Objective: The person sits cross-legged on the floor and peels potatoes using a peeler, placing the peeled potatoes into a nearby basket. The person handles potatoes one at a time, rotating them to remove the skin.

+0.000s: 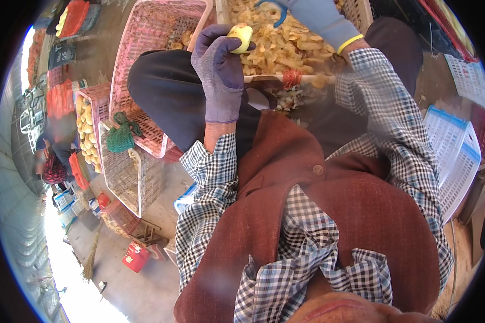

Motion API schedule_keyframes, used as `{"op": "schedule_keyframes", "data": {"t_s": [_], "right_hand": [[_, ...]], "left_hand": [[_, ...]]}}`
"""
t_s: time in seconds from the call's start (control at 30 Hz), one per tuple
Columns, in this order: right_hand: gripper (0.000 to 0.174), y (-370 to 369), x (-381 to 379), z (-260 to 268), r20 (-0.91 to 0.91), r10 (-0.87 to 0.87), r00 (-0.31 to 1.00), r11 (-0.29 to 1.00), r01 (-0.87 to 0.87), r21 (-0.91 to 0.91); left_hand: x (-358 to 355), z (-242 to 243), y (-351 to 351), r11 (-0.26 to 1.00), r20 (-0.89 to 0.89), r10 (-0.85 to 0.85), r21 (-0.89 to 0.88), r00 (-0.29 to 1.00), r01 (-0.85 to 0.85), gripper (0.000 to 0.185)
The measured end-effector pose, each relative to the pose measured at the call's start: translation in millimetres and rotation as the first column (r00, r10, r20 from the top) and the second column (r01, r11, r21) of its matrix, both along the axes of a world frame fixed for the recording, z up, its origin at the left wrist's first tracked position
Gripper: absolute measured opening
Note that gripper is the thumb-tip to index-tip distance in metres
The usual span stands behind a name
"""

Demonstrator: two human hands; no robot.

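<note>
My left hand (pixel 219 70), in a purple-grey work glove, grips a pale yellow, partly peeled vegetable or fruit (pixel 241 38) between thumb and fingers. My right hand (pixel 321 22), in a light grey glove with a yellow cuff, is at the top edge beside a blue curved tool (pixel 283 14), probably a peeler handle; its grip is partly cut off by the frame. Below both hands is a crate (pixel 262 79) full of yellow-brown peelings (pixel 291 48), with a red tie on its near rim.
Left of my knee stands a large pink crate (pixel 123 60) with a few brownish pieces inside. Beyond it is a crate of pale round produce (pixel 87 129). A white crate (pixel 139 189) with green netting (pixel 121 137) stands nearer. Blue-white crates (pixel 454 153) lie at right. Another person (pixel 54 161) is far left.
</note>
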State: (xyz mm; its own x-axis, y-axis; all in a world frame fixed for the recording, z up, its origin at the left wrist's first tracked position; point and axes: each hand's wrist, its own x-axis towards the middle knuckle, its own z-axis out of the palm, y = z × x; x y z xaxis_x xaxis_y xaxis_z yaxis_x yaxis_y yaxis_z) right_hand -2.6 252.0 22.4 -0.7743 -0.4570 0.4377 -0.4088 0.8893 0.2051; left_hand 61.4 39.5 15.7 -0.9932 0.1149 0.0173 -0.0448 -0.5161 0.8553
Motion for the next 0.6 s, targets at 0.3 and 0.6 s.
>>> {"op": "schedule_keyframes", "data": {"t_s": [0.3, 0.6], "right_hand": [[0.012, -15.2, 4.8, 8.4, -0.135, 0.087, 0.987, 0.996, -0.090, -0.016], [0.013, -22.7, 23.1, 30.4, -0.151, 0.225, 0.963, 0.973, -0.231, -0.025]], "left_hand": [[4.7, 24.6, 21.1, 0.940, -0.122, 0.140, -0.296, 0.983, -0.171, 0.047], [2.2, 20.5, 17.4, 0.847, -0.335, 0.122, -0.455, 0.934, -0.274, 0.047]]}}
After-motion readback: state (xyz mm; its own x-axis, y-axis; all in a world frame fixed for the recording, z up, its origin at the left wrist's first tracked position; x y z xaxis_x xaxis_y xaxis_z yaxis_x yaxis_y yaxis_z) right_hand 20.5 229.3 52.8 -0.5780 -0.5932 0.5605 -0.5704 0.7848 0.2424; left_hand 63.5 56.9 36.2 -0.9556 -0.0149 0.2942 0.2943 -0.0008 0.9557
